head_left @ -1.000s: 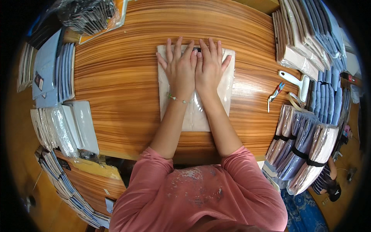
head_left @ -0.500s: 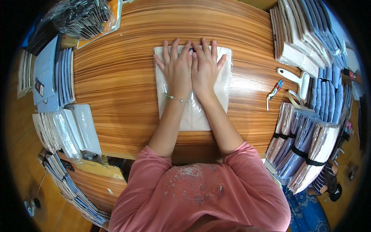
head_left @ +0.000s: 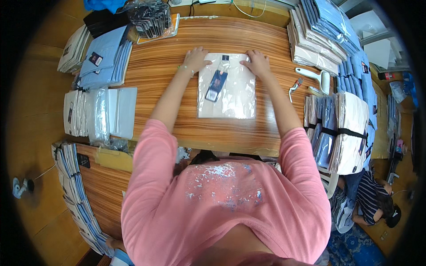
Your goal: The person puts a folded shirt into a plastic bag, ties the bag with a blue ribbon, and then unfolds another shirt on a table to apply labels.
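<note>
A flat, cream folded garment in a clear plastic bag (head_left: 237,99) lies on the table. A dark hang tag (head_left: 216,85) shows through its front, with a small dark label at the collar end. My left hand (head_left: 195,60) is at the bag's far left corner, its thumb reaching in to the edge and its fingers stretched beyond. At the opposite far corner, my right hand (head_left: 258,63) rests with fingers apart and thumb on the bag's edge. Neither hand appears to grip the bag.
On the right lie a white lint roller (head_left: 325,82), small snips (head_left: 295,88) and banded bagged garments (head_left: 353,113). Blue bagged shirts (head_left: 100,64) and plastic sleeves (head_left: 98,115) stand left. A bag of dark tags (head_left: 151,20) sits far left. Another person (head_left: 377,195) is at lower right.
My hands have parted from the middle of the bagged garment to its two far corners, uncovering the hang tag. The whole view has shifted, showing more beyond the table's far edge.
</note>
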`<state>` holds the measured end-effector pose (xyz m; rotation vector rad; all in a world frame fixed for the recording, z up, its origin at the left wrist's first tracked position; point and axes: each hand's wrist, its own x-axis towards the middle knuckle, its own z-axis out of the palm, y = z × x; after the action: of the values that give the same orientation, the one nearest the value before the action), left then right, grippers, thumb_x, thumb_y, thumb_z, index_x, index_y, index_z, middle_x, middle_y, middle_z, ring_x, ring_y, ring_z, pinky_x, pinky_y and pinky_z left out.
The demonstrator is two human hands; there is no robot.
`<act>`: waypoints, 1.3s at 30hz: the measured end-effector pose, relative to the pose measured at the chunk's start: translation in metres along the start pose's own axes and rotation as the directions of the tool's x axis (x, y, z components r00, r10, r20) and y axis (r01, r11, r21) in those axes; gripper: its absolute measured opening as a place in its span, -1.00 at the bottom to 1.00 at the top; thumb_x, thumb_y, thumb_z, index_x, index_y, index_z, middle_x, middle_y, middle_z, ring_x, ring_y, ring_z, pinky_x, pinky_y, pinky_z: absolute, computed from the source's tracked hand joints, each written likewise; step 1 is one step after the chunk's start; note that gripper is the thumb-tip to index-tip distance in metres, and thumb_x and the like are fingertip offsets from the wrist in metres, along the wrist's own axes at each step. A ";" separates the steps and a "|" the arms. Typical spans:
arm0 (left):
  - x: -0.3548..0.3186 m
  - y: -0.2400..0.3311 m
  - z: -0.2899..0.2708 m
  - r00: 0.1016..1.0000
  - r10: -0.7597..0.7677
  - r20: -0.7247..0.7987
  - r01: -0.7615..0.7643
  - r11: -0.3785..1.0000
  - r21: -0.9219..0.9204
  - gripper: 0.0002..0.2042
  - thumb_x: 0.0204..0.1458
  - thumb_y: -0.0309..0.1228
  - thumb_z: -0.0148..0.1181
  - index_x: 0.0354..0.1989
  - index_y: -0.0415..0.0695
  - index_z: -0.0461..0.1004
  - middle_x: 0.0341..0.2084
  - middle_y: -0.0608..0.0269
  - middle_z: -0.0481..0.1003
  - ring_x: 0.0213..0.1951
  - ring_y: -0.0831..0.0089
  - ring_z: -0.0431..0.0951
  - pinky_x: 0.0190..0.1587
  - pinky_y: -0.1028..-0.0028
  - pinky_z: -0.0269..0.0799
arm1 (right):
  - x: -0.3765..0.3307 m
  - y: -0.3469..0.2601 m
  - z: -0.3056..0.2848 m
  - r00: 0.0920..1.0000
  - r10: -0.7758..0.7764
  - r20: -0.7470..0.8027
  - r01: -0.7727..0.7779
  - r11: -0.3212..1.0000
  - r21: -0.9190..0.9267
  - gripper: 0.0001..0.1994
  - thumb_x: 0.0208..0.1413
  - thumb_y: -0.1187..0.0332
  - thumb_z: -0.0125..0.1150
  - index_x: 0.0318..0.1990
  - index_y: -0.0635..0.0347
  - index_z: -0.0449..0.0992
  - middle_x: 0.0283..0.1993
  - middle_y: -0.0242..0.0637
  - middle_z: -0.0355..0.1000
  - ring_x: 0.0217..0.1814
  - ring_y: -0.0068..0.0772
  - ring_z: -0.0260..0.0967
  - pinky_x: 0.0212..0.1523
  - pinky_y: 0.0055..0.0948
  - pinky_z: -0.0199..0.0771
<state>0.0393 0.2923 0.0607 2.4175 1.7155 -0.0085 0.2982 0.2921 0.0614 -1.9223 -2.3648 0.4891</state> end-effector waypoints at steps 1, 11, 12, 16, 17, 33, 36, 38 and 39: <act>-0.007 0.003 -0.021 0.988 0.068 0.137 -0.050 0.990 -0.130 -0.52 -0.03 -0.14 0.13 0.05 -0.12 0.34 0.04 -0.01 0.30 0.08 0.19 0.30 0.09 0.24 0.18 | -0.008 0.013 -0.005 0.996 -0.044 0.073 0.029 0.978 0.206 -0.54 0.02 0.07 0.14 0.03 0.10 0.37 0.18 -0.18 0.24 0.21 -0.28 0.18 0.13 -0.04 0.15; -0.215 0.069 0.093 0.912 -0.191 0.364 0.227 -0.502 -0.834 -0.56 0.15 -0.23 -0.03 0.12 -0.26 0.22 0.00 0.13 0.36 -0.01 0.37 0.38 0.05 0.40 0.31 | -0.190 -0.019 0.090 0.916 0.134 0.378 -0.374 -0.059 0.926 -0.54 0.23 0.07 -0.16 0.06 0.30 0.30 0.01 -0.16 0.35 -0.01 -0.35 0.31 0.06 -0.37 0.27; -0.215 0.083 0.067 0.862 -0.260 0.435 0.235 -0.556 -0.797 -0.64 0.12 -0.31 0.03 0.02 -0.27 0.33 -0.09 0.19 0.42 -0.08 0.49 0.41 -0.07 0.50 0.36 | -0.194 -0.015 0.098 0.909 0.228 0.349 -0.371 0.063 0.926 -0.54 0.22 0.05 -0.15 0.01 0.30 0.33 -0.06 -0.17 0.38 -0.08 -0.38 0.33 -0.01 -0.39 0.31; -0.213 0.082 0.004 0.933 -0.297 0.202 0.076 -0.389 -0.918 -0.57 0.12 -0.23 0.05 0.02 -0.34 0.32 -0.10 0.18 0.42 -0.09 0.53 0.40 -0.06 0.55 0.33 | -0.181 -0.024 0.051 0.958 0.267 0.107 -0.192 0.318 0.928 -0.60 0.24 0.12 -0.16 -0.23 0.33 0.46 -0.33 -0.23 0.42 -0.31 -0.43 0.30 -0.21 -0.42 0.30; -0.212 0.080 -0.013 0.932 -0.333 0.146 0.044 -0.295 -0.954 -0.52 0.12 -0.22 0.05 0.07 -0.36 0.25 -0.07 0.15 0.40 -0.07 0.48 0.39 -0.02 0.50 0.31 | -0.176 -0.037 0.038 0.946 0.308 0.104 -0.151 0.132 0.980 -0.58 0.23 0.14 -0.14 -0.21 0.40 0.45 -0.32 -0.23 0.42 -0.32 -0.46 0.29 -0.23 -0.41 0.30; -0.408 -0.171 -0.002 -0.072 -0.984 -0.162 0.023 0.161 -0.987 -0.85 0.11 -0.42 -0.05 -0.22 -0.10 0.45 -0.32 0.35 0.49 -0.28 0.57 0.44 -0.31 0.62 0.26 | -0.150 -0.120 0.095 0.898 -0.436 -0.067 0.436 0.900 -0.004 -0.35 0.14 0.09 -0.06 0.30 0.23 -0.05 0.38 0.00 -0.21 0.43 0.03 -0.36 0.29 0.15 -0.42; -0.396 -0.189 0.012 0.014 -0.958 -0.286 -0.008 0.286 -0.958 -0.85 0.11 -0.44 -0.05 -0.23 -0.14 0.45 -0.32 0.34 0.49 -0.26 0.54 0.44 -0.25 0.57 0.30 | -0.150 -0.139 0.084 0.939 -0.344 -0.002 0.344 0.939 -0.019 -0.38 0.14 0.11 -0.07 0.30 0.17 -0.02 0.39 -0.02 -0.24 0.44 0.02 -0.39 0.29 0.18 -0.49; -0.369 -0.179 0.001 0.096 -0.931 -0.353 0.058 0.360 -0.931 -0.86 0.09 -0.46 -0.02 -0.24 -0.19 0.45 -0.34 0.28 0.49 -0.27 0.52 0.45 -0.17 0.53 0.34 | -0.139 -0.159 0.056 0.887 -0.388 -0.250 0.391 0.919 -0.039 -0.39 0.14 0.10 -0.07 0.30 0.13 -0.01 0.39 -0.01 -0.24 0.44 0.01 -0.41 0.29 0.18 -0.52; -0.351 -0.171 -0.004 0.130 -0.913 -0.388 0.103 0.401 -0.910 -0.87 0.08 -0.46 0.00 -0.26 -0.20 0.45 -0.36 0.27 0.50 -0.28 0.52 0.45 -0.19 0.55 0.35 | -0.133 -0.167 0.048 0.839 -0.397 -0.372 0.408 0.911 -0.054 -0.39 0.14 0.10 -0.07 0.30 0.11 0.00 0.39 0.00 -0.24 0.45 0.01 -0.42 0.29 0.18 -0.53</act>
<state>-0.2390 0.0191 0.0783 0.8103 2.2382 1.8591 0.1584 0.1253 0.0824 -1.2925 -2.3787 0.1049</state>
